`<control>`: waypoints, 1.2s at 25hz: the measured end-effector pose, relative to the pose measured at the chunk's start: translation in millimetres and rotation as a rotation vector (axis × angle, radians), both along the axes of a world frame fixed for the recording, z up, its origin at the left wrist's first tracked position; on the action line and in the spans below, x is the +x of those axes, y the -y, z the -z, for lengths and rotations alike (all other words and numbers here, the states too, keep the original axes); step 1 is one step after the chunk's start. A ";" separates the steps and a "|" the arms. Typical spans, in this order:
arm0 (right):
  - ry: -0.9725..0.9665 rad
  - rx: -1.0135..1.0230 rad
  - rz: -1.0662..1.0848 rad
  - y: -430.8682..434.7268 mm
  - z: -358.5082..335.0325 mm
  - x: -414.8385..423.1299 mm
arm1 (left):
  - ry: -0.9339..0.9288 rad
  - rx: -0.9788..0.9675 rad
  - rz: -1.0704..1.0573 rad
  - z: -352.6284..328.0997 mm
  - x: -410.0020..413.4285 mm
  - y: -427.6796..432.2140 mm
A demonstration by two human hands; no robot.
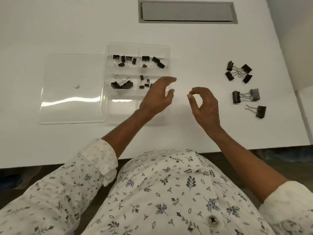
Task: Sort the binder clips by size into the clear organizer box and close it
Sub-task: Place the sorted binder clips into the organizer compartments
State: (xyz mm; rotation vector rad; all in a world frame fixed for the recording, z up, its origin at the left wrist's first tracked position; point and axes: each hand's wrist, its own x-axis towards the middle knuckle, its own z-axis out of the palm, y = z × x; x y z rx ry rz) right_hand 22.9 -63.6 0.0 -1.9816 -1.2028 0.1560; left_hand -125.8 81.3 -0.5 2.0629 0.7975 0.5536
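Observation:
The clear organizer box [108,106] lies open on the white table, its lid [71,102] flat to the left. Black binder clips fill four compartments: small ones at back left [123,60], medium at back right [153,61], large at front left [121,83], tiny at front right [144,83]. My left hand [156,97] hovers over the box's right edge, fingers apart, holding nothing. My right hand [205,106] hangs just right of it, thumb and forefinger curled near each other with nothing visible between them. Loose clips lie at the right: a cluster [238,72], a pair [246,95], a single one [258,111].
A grey recessed cable hatch [187,11] sits at the back of the table. The table's right edge [298,102] runs close past the loose clips. The front edge lies near my torso. A small pale round mark [77,86] shows on the lid.

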 end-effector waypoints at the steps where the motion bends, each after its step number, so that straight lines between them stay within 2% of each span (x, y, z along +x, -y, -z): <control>1: 0.000 -0.001 0.024 12.5 0.7 10.2 | 0.001 -0.004 0.031 0.3 13.6 8.9; 10: 0.023 -0.122 0.190 136.4 20.0 156.3 | -0.122 -0.004 0.223 10.4 143.7 99.9; 15: 0.045 -0.445 0.076 193.4 45.3 237.8 | -0.205 0.007 0.255 20.9 205.8 137.3; 17: 0.063 -0.488 -0.013 200.7 48.2 253.4 | -0.252 0.004 0.255 25.7 225.5 145.3; 23: 0.062 -0.419 -0.187 206.2 37.8 273.6 | -0.337 0.062 0.217 40.2 257.5 152.2; 30: 0.152 -0.294 -0.274 170.6 18.5 313.8 | -0.322 0.072 0.205 43.7 239.7 150.1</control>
